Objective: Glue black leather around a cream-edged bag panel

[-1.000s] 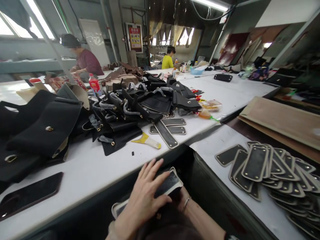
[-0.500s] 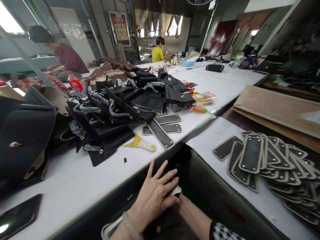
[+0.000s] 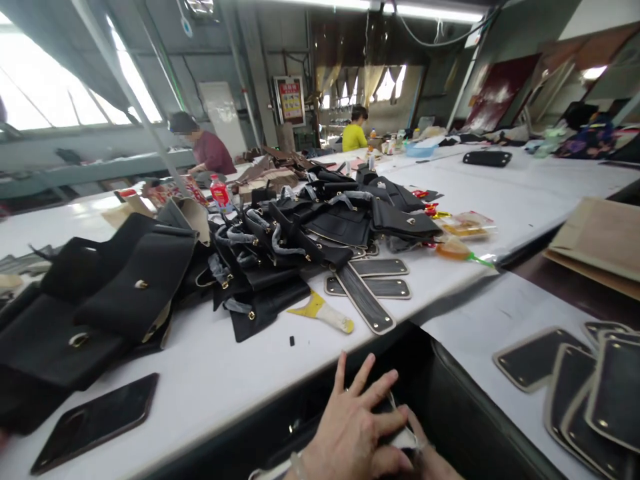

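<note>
Left hand (image 3: 357,433) now covers more of panel (image 3: 400,437)

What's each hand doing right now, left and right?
Left hand: open, fingers spread, pressing flat on a dark panel below the table edge.
Right hand: mostly hidden under the left; cannot be told.

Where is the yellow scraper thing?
In the head view, the yellow scraper lies on the white table, near its front edge. It sits between the pile of black leather pieces and the long dark panels, beyond the left hand.
</note>
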A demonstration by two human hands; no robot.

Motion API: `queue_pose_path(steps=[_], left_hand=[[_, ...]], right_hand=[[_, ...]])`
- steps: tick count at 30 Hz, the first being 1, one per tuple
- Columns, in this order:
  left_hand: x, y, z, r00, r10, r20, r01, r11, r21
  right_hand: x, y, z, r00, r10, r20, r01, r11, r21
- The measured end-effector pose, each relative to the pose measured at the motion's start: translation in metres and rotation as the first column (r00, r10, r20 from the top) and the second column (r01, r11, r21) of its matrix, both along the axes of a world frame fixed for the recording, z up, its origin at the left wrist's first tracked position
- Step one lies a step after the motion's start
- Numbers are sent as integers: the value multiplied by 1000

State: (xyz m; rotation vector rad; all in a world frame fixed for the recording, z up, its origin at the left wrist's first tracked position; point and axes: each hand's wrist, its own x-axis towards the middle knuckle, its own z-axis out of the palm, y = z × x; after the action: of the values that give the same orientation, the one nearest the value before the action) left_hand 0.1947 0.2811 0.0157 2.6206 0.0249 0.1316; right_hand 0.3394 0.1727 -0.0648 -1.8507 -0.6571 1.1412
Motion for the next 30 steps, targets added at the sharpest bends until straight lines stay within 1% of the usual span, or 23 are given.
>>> queue_pose_path(steps=[1, 2, 3, 4, 5, 6, 8, 9, 10, 11, 13, 15, 16, 18, 19, 21, 23, 25, 26, 27, 28, 30], left_hand=[[0, 0, -2, 1000, -10, 10, 10, 1000, -13], [0, 1, -4, 1000, -18, 18, 19, 1000, -22], [1, 1, -6, 999, -25, 23, 25, 999, -29], [1, 1, -8, 999, -27, 25, 28, 999, -35], [2, 1, -9, 999, -26, 25, 27, 999, -38], [2, 1, -8, 999, -22, 24, 23, 999, -39], [1, 0, -4, 999, -9, 32, 10, 999, -31], [-1, -1, 0, 999, -1, 37, 2, 1000, -23], [-2, -2, 4, 999, 8, 42, -8, 1000, -13], [-3, -4, 8, 999, 17, 45, -17, 1000, -2], [-5, -7, 14, 998, 39, 43, -40, 999, 21], [-4, -9, 14, 997, 65, 33, -66, 997, 49], [-3, -10, 13, 997, 75, 27, -77, 995, 64], [-1, -12, 8, 997, 73, 14, -74, 993, 94], [0, -12, 7, 999, 52, 9, -53, 993, 105], [2, -12, 5, 1000, 14, 3, -15, 993, 115], [2, -10, 5, 1000, 8, 1, -8, 994, 111], [2, -8, 7, 1000, 15, -1, -15, 995, 98], [2, -7, 8, 1000, 11, -2, -11, 996, 92], [1, -7, 9, 1000, -1, -1, 1, 996, 85], [1, -7, 11, 1000, -7, 1, 7, 997, 80], [-1, -6, 14, 1000, -8, 5, 8, 998, 70]], right_hand=[[8, 5, 4, 998, -30, 51, 30, 1000, 9], [17, 10, 11, 989, -53, 134, 50, 998, 27], [25, 16, 21, 967, -58, 246, 46, 997, 55], [32, 23, 33, 930, -44, 366, 12, 996, 87], [36, 32, 46, 858, -1, 513, -67, 991, 115], [38, 44, 60, 780, 51, 624, -166, 978, 127], [36, 75, 82, 668, 162, 726, -347, 931, 112], [32, 93, 89, 608, 220, 763, -424, 902, 78], [27, 112, 92, 548, 270, 792, -479, 877, 33], [22, 129, 92, 494, 311, 812, -507, 862, -22], [11, 157, 84, 412, 376, 830, -526, 842, -120], [5, 170, 73, 368, 423, 828, -529, 827, -187], [5, 170, 68, 359, 441, 822, -532, 821, -208], [11, 158, 64, 371, 462, 806, -532, 816, -224], [18, 148, 65, 391, 460, 797, -525, 823, -218], [37, 118, 71, 457, 419, 784, -484, 857, -176], [58, 80, 79, 552, 323, 769, -393, 914, -101], [74, 40, 81, 663, 187, 725, -249, 968, -22], [77, 22, 78, 720, 117, 684, -162, 987, 2], [76, 5, 71, 776, 64, 627, -89, 996, 8], [71, -8, 61, 832, 29, 554, -34, 999, -1], [49, -26, 32, 920, -2, 392, 17, 999, -34]])
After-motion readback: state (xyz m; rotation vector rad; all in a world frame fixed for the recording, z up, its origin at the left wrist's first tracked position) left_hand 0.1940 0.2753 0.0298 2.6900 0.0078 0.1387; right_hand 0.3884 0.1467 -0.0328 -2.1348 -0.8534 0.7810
